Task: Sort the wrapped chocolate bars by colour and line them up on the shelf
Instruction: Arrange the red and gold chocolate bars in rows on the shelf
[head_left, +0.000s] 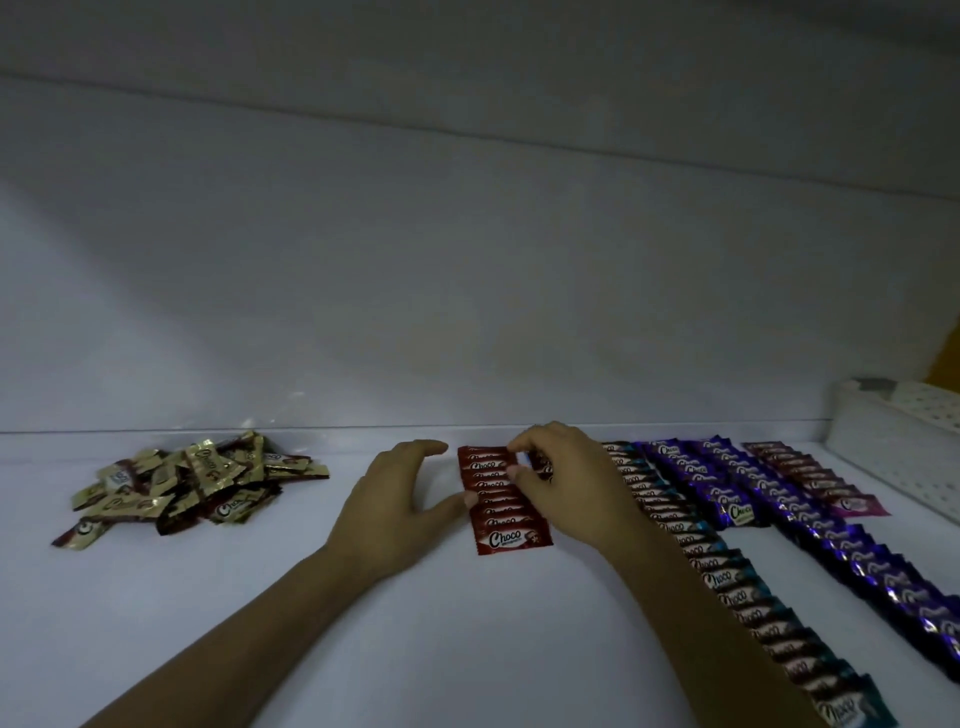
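Observation:
A short row of red-wrapped chocolate bars lies overlapped on the white shelf, between my two hands. My left hand rests on the shelf at the row's left side, fingers spread, thumb tip touching the row's edge. My right hand sits over the row's far right end and pinches a red bar between thumb and fingers. An unsorted heap of gold and dark red bars lies at the left. To the right run a teal row, a purple row and a pink row.
A white perforated basket stands at the far right against the back wall. The shelf's back wall rises just behind the rows. Bare shelf surface lies between the heap and my left hand and in front of the red row.

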